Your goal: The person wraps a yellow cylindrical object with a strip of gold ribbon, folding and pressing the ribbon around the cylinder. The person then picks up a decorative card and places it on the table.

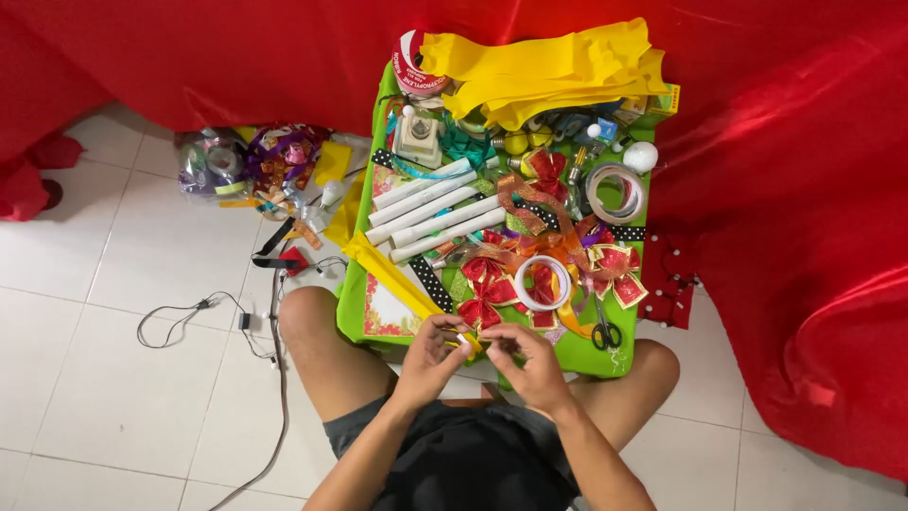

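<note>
Left hand (430,355) & right hand (530,364) pinching small yellow strip (465,343) btwn fingertips, strip mostly hidden by fingers, red bow (482,310) just above grip, scissors (606,333) right of it, green tray (352,293) edge behind.

1. A narrow yellow ribbon strip (465,343) is pinched between the fingertips of both hands at the near edge of the green tray, just in front of the knees. Only a short piece shows between the fingers; the rest is hidden by them.
2. The strip lies roughly level, running left to right.
3. It sits just below a red and gold fabric bow lying on the tray, close to it.
</note>
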